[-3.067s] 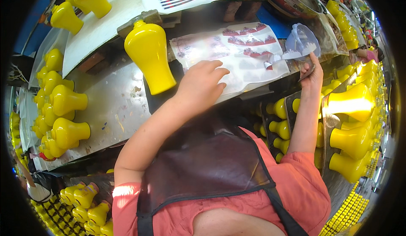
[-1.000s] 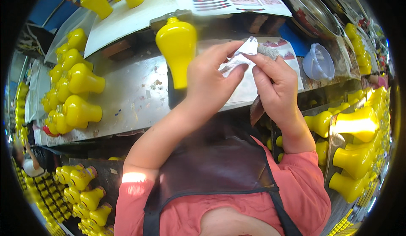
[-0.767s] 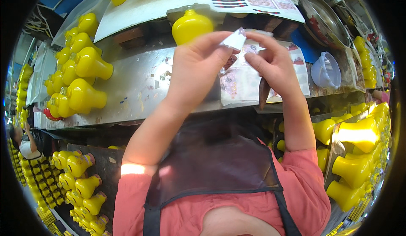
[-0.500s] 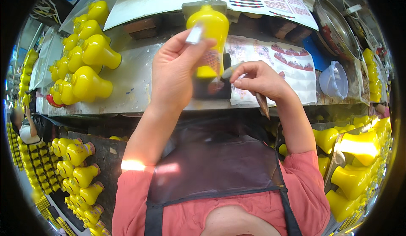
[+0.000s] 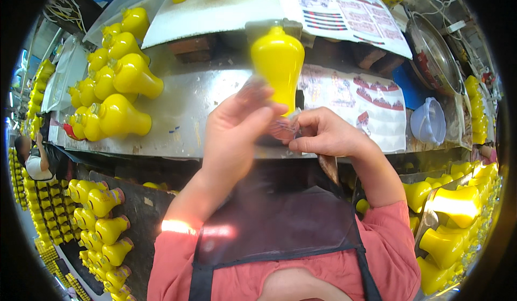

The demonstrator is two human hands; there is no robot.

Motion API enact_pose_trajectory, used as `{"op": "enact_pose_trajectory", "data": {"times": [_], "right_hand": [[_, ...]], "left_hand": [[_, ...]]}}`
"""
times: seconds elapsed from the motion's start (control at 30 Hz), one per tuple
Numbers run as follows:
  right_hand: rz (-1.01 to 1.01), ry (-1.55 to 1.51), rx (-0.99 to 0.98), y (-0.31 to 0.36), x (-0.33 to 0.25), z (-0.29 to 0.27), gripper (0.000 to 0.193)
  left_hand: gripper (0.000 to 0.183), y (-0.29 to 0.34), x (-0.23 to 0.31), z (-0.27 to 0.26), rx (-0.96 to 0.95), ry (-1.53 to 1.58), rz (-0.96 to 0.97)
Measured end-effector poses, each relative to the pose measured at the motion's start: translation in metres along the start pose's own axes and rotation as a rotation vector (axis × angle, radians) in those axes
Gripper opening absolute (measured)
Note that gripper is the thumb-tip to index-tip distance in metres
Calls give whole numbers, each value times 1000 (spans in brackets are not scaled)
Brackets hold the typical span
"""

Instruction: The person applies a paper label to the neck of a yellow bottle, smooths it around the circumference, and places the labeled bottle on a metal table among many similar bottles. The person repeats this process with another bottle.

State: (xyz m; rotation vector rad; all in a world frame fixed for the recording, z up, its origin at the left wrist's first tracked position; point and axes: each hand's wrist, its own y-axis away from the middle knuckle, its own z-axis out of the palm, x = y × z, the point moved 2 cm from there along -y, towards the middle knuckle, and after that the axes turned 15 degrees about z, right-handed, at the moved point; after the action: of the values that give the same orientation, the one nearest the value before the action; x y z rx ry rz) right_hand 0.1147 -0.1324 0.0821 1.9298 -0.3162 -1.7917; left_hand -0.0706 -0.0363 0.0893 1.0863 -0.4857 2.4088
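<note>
A glossy yellow vase (image 5: 277, 58) lies on a dark stand in front of me, its narrow mouth pointing away. Just on the near side of it, a thin printed decal film (image 5: 284, 129) stretches between my hands. My left hand (image 5: 234, 126), blurred by motion, pinches one end of the film between thumb and fingers. My right hand (image 5: 331, 133) has its thumb and forefinger closed on the other end. Beneath the right palm sticks out a brown, flat, pointed tool (image 5: 329, 169), tucked in the curled fingers.
Printed decal sheets (image 5: 377, 104) lie right of the vase, with more on the raised white board (image 5: 226, 15). Yellow vases (image 5: 124, 115) cluster on the table's left. A pale bucket (image 5: 427, 121) and round metal pan (image 5: 436, 53) stand right. Vase racks (image 5: 449, 236) flank me.
Both hands have come down and nearer to me, the left hand leaving the vase's front. The film is now held between both hands. The view has shifted slightly.
</note>
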Motion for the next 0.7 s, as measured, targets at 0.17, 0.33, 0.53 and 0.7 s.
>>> {"op": "enact_pose_trajectory", "data": {"times": [0.17, 0.33, 0.53, 0.7], "right_hand": [[158, -48, 192, 5, 18, -20, 24], [183, 50, 321, 9, 22, -35, 22], [230, 173, 389, 7, 21, -53, 13], [184, 7, 364, 7, 26, -61, 11]], "left_hand": [[25, -1, -19, -25, 157, -78, 98], [21, 2, -46, -45, 192, -133, 88], [25, 1, -63, -66, 308, -173, 1], [38, 3, -68, -69, 335, -174, -34]]}}
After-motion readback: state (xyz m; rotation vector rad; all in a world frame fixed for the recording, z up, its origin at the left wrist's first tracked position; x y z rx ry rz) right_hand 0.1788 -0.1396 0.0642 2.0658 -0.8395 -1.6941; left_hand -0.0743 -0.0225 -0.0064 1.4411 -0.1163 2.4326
